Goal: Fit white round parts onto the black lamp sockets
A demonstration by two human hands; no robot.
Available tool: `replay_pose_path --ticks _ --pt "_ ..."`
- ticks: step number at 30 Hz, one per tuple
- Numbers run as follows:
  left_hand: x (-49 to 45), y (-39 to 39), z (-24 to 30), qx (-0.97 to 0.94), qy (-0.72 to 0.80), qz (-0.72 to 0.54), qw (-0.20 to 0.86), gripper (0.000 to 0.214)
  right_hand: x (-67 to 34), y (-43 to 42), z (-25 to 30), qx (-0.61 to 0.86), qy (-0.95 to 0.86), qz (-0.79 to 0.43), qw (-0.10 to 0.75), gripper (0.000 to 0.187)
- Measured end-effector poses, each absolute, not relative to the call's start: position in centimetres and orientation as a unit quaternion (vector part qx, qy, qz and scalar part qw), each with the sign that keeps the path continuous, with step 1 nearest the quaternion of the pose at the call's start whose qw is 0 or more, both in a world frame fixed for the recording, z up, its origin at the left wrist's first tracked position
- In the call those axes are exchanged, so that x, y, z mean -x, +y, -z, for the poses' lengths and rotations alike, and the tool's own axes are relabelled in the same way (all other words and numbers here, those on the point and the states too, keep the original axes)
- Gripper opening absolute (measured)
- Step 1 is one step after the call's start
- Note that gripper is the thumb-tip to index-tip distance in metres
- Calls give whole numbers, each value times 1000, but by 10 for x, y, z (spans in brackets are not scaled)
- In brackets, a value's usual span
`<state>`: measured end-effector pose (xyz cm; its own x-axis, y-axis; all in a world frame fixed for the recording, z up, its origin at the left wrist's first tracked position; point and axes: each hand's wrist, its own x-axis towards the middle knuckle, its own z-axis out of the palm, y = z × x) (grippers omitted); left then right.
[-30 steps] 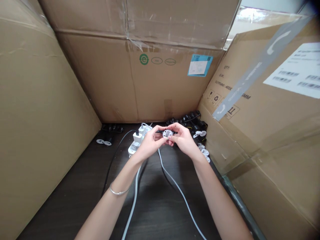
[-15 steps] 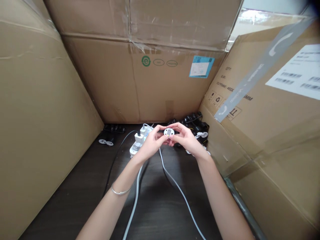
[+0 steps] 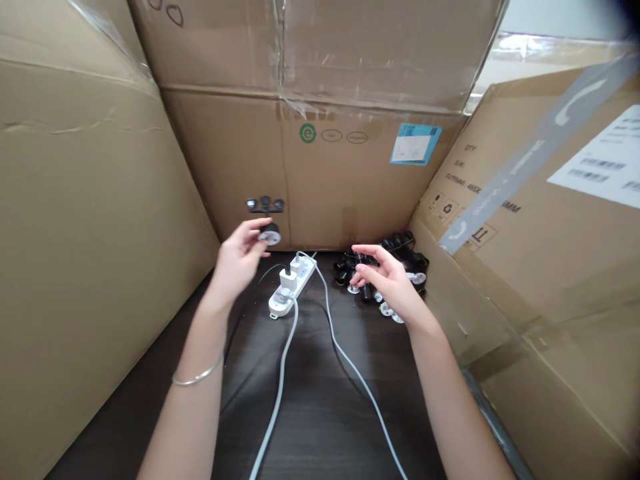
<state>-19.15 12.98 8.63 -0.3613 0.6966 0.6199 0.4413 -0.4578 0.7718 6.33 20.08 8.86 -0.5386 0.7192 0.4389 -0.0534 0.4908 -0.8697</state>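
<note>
My left hand (image 3: 238,261) is raised at the left and pinches a small round white-faced part (image 3: 271,235) at its fingertips. A small black piece (image 3: 265,204) shows just above that part; I cannot tell whether the two are joined. My right hand (image 3: 391,284) hovers with its fingers spread and nothing in it, over a pile of black and white small parts (image 3: 407,261) at the back right of the dark table (image 3: 320,413).
A white power strip (image 3: 291,287) with plugged-in chargers lies between the hands, and white cables (image 3: 278,393) run from it toward me. Large cardboard boxes wall in the table: left (image 3: 85,227), back (image 3: 325,173) and right (image 3: 540,253).
The hands were together holding the round part at the centre. They have parted: the left carried the part up and to the left, the right let go and opened over the pile.
</note>
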Motion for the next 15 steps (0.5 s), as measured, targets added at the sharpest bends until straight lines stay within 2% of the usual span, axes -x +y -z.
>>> replay_pose_path --ticks 4,6,10,15 --pt "253 112 -75 -495 730 -466 77 41 -62 203 -87 230 -757 -439 425 32" --pt "267 108 -68 -472 792 -385 40 39 -61 203 -86 237 -761 -428 426 29" --pt "272 113 -60 -474 826 -303 -25 38 -60 203 -85 250 -766 -410 428 27" --pt "270 129 -49 -496 833 -243 -3 38 -60 202 -86 251 -772 -391 433 24"
